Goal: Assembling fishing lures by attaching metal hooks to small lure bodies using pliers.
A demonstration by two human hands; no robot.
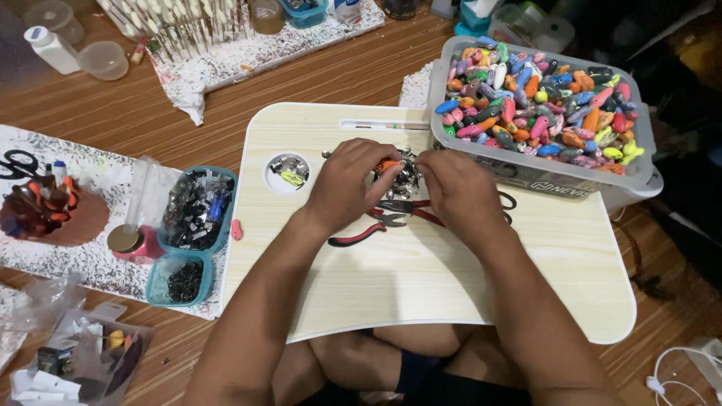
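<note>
My left hand (352, 183) and my right hand (456, 186) meet over a light wooden lap tray (421, 278). Between the left fingertips is a small orange lure body (389, 164). Both hands hover over a heap of small silvery metal hooks and rings (406, 179). My right fingers pinch at that heap beside the orange piece; what they hold is hidden. Red-handled pliers (376, 223) lie on the tray just under my hands.
A clear plastic bin (538, 173) full of colourful painted lure bodies sits at the tray's far right. A round recess (288, 172) holds small metal parts. Teal containers (197, 210) of dark hardware stand left of the tray. A paint-speckled drying rack is at the back.
</note>
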